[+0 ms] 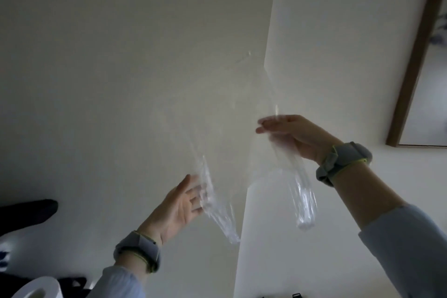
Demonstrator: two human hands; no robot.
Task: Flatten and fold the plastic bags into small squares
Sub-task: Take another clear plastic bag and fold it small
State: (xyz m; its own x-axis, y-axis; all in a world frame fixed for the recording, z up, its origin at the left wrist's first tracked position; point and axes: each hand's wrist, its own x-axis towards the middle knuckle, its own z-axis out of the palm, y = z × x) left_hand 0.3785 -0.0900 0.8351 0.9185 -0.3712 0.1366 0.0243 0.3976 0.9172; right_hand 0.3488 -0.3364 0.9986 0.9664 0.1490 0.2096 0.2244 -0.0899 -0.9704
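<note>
While held up against the wall, clear plastic bag [225, 113] spans both pinches; left hand [180, 205] and right hand [292, 135] pinching a handle each, tails dangling below; likely featherlight, limp, slippery; better regripped at corners.

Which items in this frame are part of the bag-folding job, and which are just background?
Job:
- clear, crinkled plastic bag, held up in the air
- left hand, gripping its one handle
- right hand, gripping the other

Background:
- grey wristbands
- wood-framed picture
- white rounded object
- dark shape, unclear
</note>
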